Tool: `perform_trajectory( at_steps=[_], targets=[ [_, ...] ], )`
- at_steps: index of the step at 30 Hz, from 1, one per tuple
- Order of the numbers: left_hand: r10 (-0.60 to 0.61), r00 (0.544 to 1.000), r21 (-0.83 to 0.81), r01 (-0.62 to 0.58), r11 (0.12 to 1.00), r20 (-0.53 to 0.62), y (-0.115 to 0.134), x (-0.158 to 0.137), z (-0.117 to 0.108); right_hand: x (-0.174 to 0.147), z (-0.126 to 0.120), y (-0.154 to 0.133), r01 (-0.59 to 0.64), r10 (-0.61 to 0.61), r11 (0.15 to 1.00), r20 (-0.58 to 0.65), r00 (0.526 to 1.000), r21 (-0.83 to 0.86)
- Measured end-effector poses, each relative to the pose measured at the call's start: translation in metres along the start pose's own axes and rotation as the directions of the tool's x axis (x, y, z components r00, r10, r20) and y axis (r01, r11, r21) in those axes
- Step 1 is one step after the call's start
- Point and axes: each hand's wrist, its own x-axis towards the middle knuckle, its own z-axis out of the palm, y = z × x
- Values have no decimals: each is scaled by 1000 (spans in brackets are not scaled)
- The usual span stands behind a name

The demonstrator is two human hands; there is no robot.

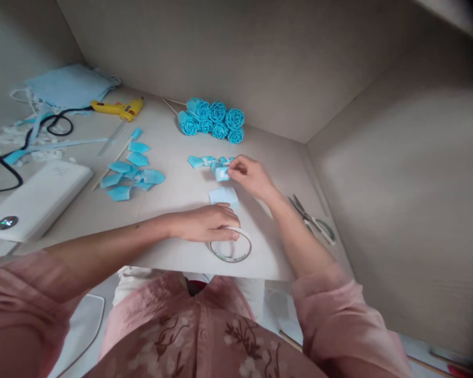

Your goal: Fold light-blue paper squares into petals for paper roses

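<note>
Embroidered pink shirt (199, 336) fronts a pale surface (185, 194). Left hand (208, 223) is loosely curled, right hand (250, 176) pinched; the left's thumb overlaps a tape roll (245, 254), grip unclear; beyond a pale-blue square (223, 195), the right holds a white-patched blue piece (221, 174).

At upper left, the mask pile (69, 86) looks like soft, matt cloth and the glue gun (120, 108) like shiny plastic. At left, the power bank (43, 194) looks smooth plastic. Upper-centre flowers (217, 118) look crinkled and matt. Lower centre, the tape roll (231, 260) looks smooth; right, scissors (325, 229) show metal blades.
</note>
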Motion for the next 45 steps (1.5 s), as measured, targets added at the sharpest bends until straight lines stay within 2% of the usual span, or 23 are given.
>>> perform_trajectory(
  at_steps=[3, 6, 11, 16, 20, 24, 26, 27, 29, 31, 34, 36, 38, 40, 43, 45],
  targets=[
    [10, 998, -22, -8, 1000, 59, 0, 1, 0, -7, -20, 13, -128, 134, 991, -215, 968, 42],
    [3, 1000, -55, -2, 999, 27, 2, 1, -3, -14, -22, 26, -179, 165, 984, -312, 936, -17],
    [-47, 999, -151, 48, 987, 12, 5, -2, -11, -21, -12, 35, -161, 143, 985, -223, 964, -64],
    [-106, 992, -183, 117, 976, 72, 4, -4, -12, -18, -20, 53, -182, 160, 982, -294, 942, -49],
    [-145, 978, -282, 182, 942, 148, 2, -4, -9, -5, -12, 65, -209, 177, 972, -249, 952, -107],
    [-87, 973, -426, 174, 888, 215, 5, -5, -14, 4, 11, 47, -195, 181, 972, -113, 977, -133],
    [-66, 975, -464, 160, 871, 213, 6, -6, -17, 1, 13, 30, -113, 110, 992, -48, 993, -64],
    [-66, 976, -469, 157, 869, 206, 6, -6, -19, -4, 8, 22, -68, 66, 997, -55, 996, -35],
    [-78, 980, -457, 156, 876, 185, 5, -6, -19, -20, -12, 13, -36, 32, 999, -157, 987, -22],
    [-91, 982, -424, 155, 892, 166, 6, -5, -18, -48, -41, 11, -67, 52, 997, -270, 962, -48],
    [-111, 984, -368, 157, 916, 142, 11, -4, -19, -109, -83, 20, -193, 103, 965, -418, 903, -180],
    [-126, 986, -338, 155, 928, 106, 17, -4, -24, -154, -99, 28, -282, 135, 924, -471, 872, -258],
    [-153, 988, -302, 157, 940, 36, 21, -5, -33, -193, -103, 35, -399, 204, 857, -496, 844, -326],
    [-185, 982, -266, 169, 949, -36, 21, -7, -43, -220, -98, 39, -466, 277, 787, -443, 852, -404],
    [-230, 968, -195, 208, 959, -102, 10, -10, -53, -234, -88, 42, -491, 313, 713, -399, 862, -500],
    [-243, 962, -128, 227, 966, -128, -2, -10, -55, -232, -83, 40, -539, 319, 655, -453, 832, -530]
  ],
)
